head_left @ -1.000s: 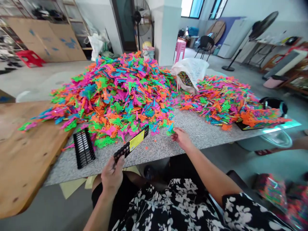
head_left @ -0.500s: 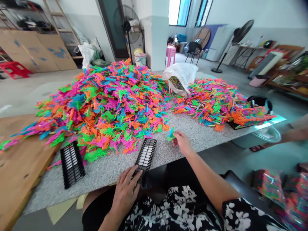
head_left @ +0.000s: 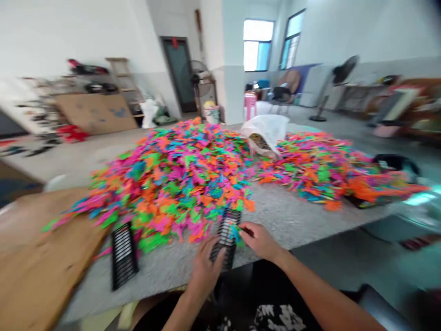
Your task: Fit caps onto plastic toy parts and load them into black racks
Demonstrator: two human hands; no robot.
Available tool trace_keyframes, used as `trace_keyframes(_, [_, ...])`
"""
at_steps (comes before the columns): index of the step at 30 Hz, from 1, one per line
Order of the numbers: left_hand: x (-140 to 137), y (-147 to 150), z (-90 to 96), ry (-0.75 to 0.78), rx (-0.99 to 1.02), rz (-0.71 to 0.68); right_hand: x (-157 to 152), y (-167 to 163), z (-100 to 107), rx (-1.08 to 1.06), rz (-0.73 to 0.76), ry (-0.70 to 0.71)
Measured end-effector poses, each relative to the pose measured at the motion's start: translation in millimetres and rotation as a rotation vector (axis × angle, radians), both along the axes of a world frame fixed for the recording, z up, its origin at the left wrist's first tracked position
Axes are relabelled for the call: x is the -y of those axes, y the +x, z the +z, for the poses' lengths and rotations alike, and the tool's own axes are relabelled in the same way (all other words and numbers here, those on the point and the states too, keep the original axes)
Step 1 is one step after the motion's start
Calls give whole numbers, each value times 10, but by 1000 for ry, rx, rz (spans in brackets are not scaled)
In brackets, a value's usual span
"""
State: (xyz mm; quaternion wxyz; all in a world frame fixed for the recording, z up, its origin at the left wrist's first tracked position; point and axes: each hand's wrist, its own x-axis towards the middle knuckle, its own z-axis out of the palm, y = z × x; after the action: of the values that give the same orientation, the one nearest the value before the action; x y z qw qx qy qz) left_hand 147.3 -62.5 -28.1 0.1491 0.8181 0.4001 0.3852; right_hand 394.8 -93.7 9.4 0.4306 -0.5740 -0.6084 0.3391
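Note:
A black slotted plastic tray [head_left: 228, 225] lies on the speckled grey tabletop in front of me. My left hand [head_left: 206, 264] is around its near end, fingers on the left side and thumb on the right. My right hand [head_left: 260, 241] is closed in a pinch on small blue and green plastic pieces [head_left: 234, 233]. These are over the tray's right side; blur hides whether they touch it. A large heap of bright plastic pieces [head_left: 179, 179], some seemingly pistol-shaped, rises just beyond the tray.
A second black slotted tray [head_left: 124, 257] lies to the left, beside a wooden board [head_left: 51, 257]. Another heap of coloured pieces [head_left: 310, 165] covers the right, next to an open white sack [head_left: 268, 131]. The table's front edge runs close to my lap.
My right hand has brought the blue and green pieces left to the tray. My left hand has moved further onto the tray's near end. The view has tilted upward.

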Motion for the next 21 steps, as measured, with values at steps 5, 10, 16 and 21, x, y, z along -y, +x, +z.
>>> trace_keyframes(5, [-313,-541,95,26,-104,268,158,-4,-278,123,34,-40])
trace_keyframes(10, [-616,-1379,181,-89,-438,527,154,87,-643,183,-109,-107])
trace_keyframes(16, [-1102,-1753,306,-258,-527,580,160,51,-797,295,-220,-91])
trace_keyframes(21, [-1281,-2028,380,-400,-612,488,189,71,-828,326,-210,-66])
